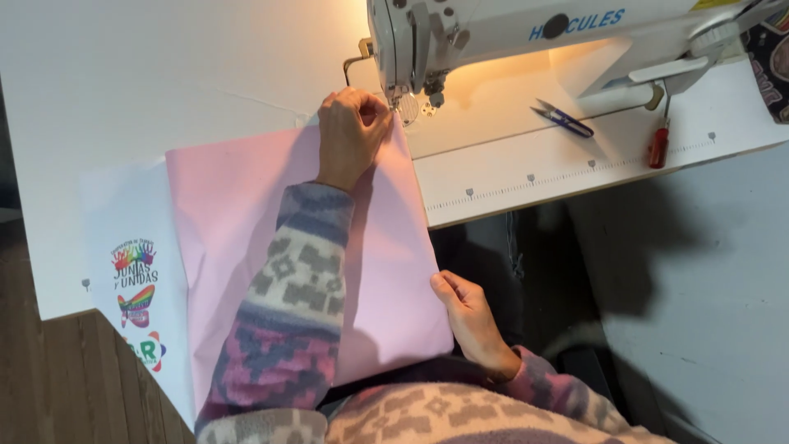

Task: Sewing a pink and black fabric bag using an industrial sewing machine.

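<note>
Nearest: right hand (467, 316) at the lower right edge of the pale pink rectangular fabric sheet (246, 247), w/ its fingers (448, 288) curled lightly on that edge, thumb on top; whether they pinch it or just press, can't tell. Patterned knit sleeves in pink, grey and blue cover both forearms.

The pink fabric lies flat on the white bench (123, 82), partly hanging off the near edge toward the lap. Long axis runs from near-left up to far-right, its far corner pointing at the needle.

Left of the fabric, a white sheet (136, 296) sticks out from under it, carrying three small multicoloured printed logos stacked near to far along its left strip: round-ish, rainbow colours.

Farther: left hand (352, 131) rests on the fabric's far corner, fingers (374, 111) bunched shut, pressing or gripping the corner just in front of the presser foot of the white industrial sewing machine (509, 33).

Right of those fingers, on the bench: blue-handled thread snips (563, 119), then a red-handled screwdriver (657, 146), well apart from both hands.
</note>
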